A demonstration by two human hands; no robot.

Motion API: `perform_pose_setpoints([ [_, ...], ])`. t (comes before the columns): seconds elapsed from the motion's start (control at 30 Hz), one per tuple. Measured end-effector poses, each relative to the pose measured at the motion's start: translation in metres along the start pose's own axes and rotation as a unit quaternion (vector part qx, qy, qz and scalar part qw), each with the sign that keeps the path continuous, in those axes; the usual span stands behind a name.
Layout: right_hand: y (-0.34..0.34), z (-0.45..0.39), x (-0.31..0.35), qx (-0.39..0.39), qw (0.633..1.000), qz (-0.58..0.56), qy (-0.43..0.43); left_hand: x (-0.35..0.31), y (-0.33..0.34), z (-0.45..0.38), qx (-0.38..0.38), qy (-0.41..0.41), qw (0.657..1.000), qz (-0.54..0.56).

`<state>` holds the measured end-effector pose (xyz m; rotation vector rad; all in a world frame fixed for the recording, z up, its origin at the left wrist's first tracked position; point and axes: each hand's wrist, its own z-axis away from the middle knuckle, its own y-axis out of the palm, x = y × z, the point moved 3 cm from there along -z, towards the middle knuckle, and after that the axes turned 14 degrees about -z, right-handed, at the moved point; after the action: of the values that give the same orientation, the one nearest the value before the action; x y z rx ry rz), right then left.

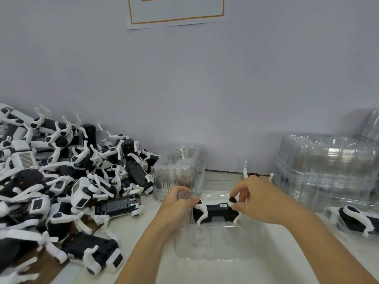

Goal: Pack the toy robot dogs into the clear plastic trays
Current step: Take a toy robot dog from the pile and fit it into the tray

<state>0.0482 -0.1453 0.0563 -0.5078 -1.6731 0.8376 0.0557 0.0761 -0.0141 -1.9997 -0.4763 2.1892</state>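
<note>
Both forearms reach forward over the worktop (256,269). The left hand (178,203) pinches one end of a toy robot dog (215,211); the right hand (254,198) pinches the other end. The dog, black-bodied with white legs, lies belly-up over a clear plastic tray (215,240). Far left, a dog pile (61,181); far right, stacked trays (328,171).

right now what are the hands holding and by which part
Both hold one toy robot dog over a clear tray: left hand at one end's white leg, right hand pinching the other end's leg joint.
</note>
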Motion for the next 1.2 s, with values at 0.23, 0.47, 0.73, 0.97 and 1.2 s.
perform_pose_setpoints([
  [0.23,0.0,-0.005,-0.008,-0.019,1.0,-0.018,-0.002,0.0,-0.002,-0.003,0.01,0.005,1.0,-0.005],
  [0.47,0.0,-0.007,-0.011,-0.03,0.999,-0.032,-0.006,-0.001,-0.001,-0.003,0.011,0.009,1.0,-0.006],
  [0.73,0.002,-0.007,-0.013,-0.047,0.998,-0.045,0.006,-0.001,0.0,-0.002,0.008,0.012,1.0,-0.009],
  [0.97,0.007,-0.007,-0.014,-0.064,0.997,-0.036,0.005,-0.004,0.002,0.001,-0.004,0.016,1.0,-0.008],
  [1.2,0.007,-0.004,-0.01,-0.072,0.997,-0.006,0.008,-0.006,0.002,0.004,-0.016,0.011,1.0,-0.013],
])
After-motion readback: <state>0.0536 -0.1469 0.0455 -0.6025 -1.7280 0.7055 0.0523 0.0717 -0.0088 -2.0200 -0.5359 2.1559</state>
